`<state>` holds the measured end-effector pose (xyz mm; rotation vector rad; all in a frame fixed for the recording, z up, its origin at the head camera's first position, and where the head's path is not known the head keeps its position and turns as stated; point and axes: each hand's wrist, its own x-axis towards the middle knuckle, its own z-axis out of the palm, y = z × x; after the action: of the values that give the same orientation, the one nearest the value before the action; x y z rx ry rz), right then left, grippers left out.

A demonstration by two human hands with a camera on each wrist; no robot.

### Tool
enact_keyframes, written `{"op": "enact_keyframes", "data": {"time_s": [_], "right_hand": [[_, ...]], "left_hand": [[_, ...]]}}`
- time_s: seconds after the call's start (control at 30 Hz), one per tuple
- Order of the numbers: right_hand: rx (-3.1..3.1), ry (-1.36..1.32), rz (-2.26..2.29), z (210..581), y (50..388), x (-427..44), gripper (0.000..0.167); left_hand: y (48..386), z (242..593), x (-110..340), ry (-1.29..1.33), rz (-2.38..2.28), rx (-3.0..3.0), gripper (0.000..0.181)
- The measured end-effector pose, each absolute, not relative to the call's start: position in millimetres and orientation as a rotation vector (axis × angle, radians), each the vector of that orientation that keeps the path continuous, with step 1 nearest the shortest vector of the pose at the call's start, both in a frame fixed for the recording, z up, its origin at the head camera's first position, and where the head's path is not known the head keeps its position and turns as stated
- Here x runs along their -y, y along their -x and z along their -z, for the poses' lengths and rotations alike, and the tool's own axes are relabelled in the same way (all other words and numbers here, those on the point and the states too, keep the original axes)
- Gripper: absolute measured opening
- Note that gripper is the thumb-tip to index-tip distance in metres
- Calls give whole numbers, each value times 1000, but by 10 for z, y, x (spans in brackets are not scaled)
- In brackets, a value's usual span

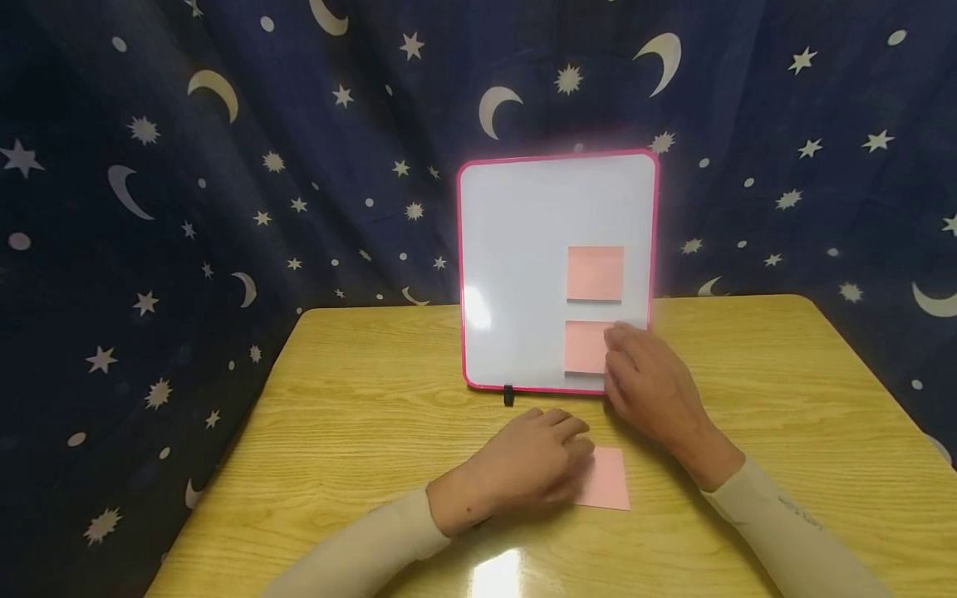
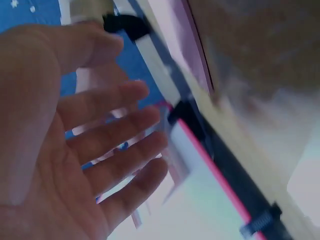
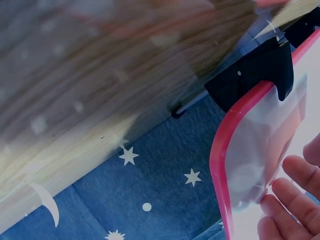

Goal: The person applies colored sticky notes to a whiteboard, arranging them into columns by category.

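A whiteboard with a pink frame (image 1: 523, 216) stands upright on the table, with two pink sticky notes on its right half, an upper one (image 1: 595, 273) and a lower one (image 1: 584, 347). At the right edge of the lower note, the right hand (image 1: 654, 386) touches the board with bent fingers; in the right wrist view its fingers (image 3: 295, 200) are near the board's surface. Lower down, the left hand (image 1: 527, 465) is over the left part of a pink note (image 1: 607, 479) on the table. The left wrist view shows the left hand's (image 2: 85, 130) fingers spread and loosely bent, holding nothing.
Black stand feet hold the board's lower edge, one seen at its left (image 1: 508, 395) and a black clip (image 3: 255, 72) in the right wrist view. A dark blue curtain (image 1: 359, 149) with moons and stars hangs behind the wooden table (image 1: 359, 365).
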<state>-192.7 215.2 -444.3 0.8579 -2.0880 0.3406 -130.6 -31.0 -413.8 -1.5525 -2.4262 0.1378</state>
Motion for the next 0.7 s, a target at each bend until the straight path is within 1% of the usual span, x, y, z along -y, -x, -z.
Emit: {"op": "enact_keyframes", "data": {"time_s": [0.23, 0.7], "right_hand": [[2087, -862, -349, 4447, 1924, -2159, 22], [2060, -857, -368, 4470, 1925, -2148, 24]], "left_hand": [[1555, 4031, 340, 1390, -96, 2435, 45], [1785, 3962, 174, 1269, -104, 2463, 55]]}}
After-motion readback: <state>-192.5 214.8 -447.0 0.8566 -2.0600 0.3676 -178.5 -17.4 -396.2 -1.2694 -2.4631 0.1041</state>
